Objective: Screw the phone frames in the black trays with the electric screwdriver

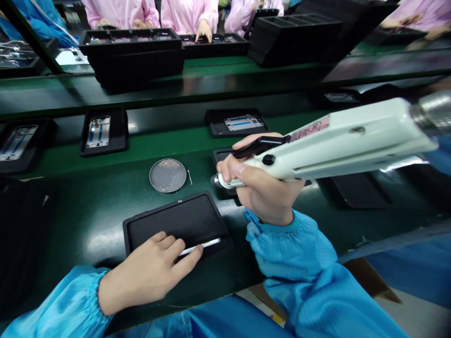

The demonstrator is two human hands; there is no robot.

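My right hand (260, 190) grips a pale electric screwdriver (338, 141), held nearly level with its tip pointing left above a black tray (220, 157). My left hand (151, 270) rests on a black padded tray (183, 218) at the table's near edge, fingers touching a thin white strip (204, 245) along the tray's front rim. A round perforated metal dish (167, 175) holding tiny screws lies just beyond that tray, with a single small pin (190, 176) beside it. Both sleeves are blue.
On the green belt behind lie black trays with phone frames (99, 131) (244, 123) (17, 143). Stacks of black trays (136, 54) (292, 37) stand further back. People in pink coats work across the line, one hand (203, 30) on a tray.
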